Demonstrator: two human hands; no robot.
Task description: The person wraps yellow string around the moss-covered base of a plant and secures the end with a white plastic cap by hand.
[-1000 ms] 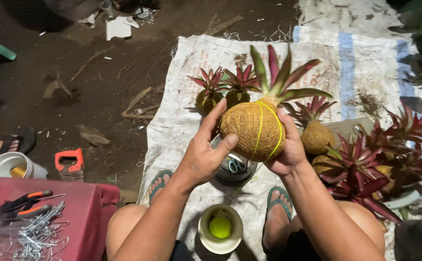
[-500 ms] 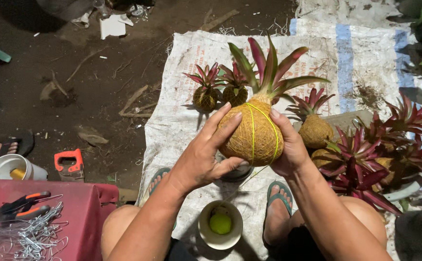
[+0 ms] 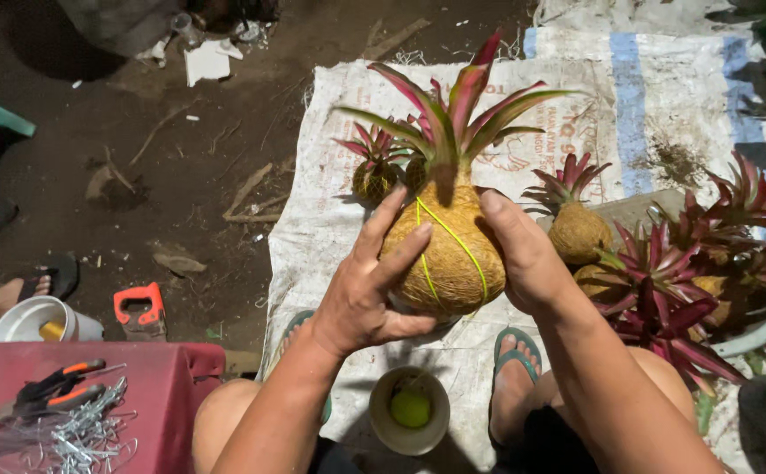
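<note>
I hold a brown fibre ball (image 3: 449, 254) wrapped with yellow-green string, with a red and green leafy plant (image 3: 453, 110) growing out of its top. My left hand (image 3: 370, 285) grips its left side and my right hand (image 3: 523, 254) cups its right side. The ball is upright above a white woven sack (image 3: 330, 219) spread on the ground. Below the ball, between my feet in green sandals, sits a small bowl (image 3: 409, 411) with a yellow-green spool in it.
More wrapped plants stand on the sack behind (image 3: 376, 171) and to the right (image 3: 576, 224), with a cluster of red plants (image 3: 708, 263) at the right. A red table (image 3: 137, 395) at lower left bears pliers and wire pieces. An orange-handled tool (image 3: 140, 309) and white cup (image 3: 36, 320) lie on dirt.
I have lifted the ball and tilted it upright, so the plant's leaves now point away from me. Both hands stay on its sides.
</note>
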